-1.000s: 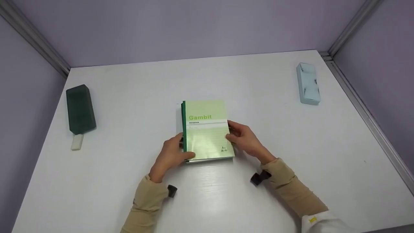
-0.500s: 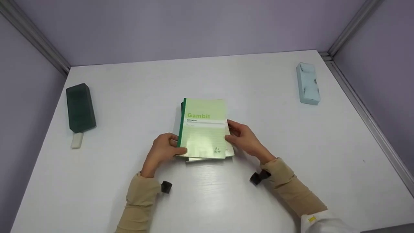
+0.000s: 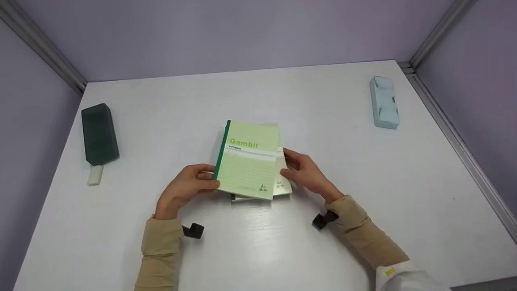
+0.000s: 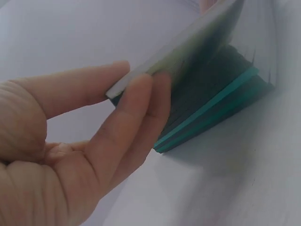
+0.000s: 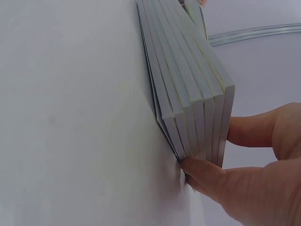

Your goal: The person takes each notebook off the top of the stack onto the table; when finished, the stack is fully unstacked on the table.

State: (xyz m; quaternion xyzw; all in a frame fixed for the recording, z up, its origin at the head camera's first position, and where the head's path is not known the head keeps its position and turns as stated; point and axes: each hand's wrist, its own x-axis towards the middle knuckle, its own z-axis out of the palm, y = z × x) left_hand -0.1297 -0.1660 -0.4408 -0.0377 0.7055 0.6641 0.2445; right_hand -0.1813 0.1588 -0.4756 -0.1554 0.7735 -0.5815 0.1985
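Two hands work at the middle of the white desk [image 3: 323, 105], where a stack of notebooks [image 3: 282, 188] lies with the top notebook [image 3: 247, 159], green-spined and marked "Gambit", lifted and skewed to the left of the rest. The left hand [image 3: 183, 190] pinches that top notebook's near-left corner between thumb and curled fingers [image 4: 141, 108], while the right hand [image 3: 307, 173] grips the stack's right edge, thumb and fingers [image 5: 207, 172] closed on the page edges. A dark green case [image 3: 99, 134] lies at the far left with a small white eraser [image 3: 95, 175] just beside its near end, and a pale blue case [image 3: 384, 102] lies at the far right.
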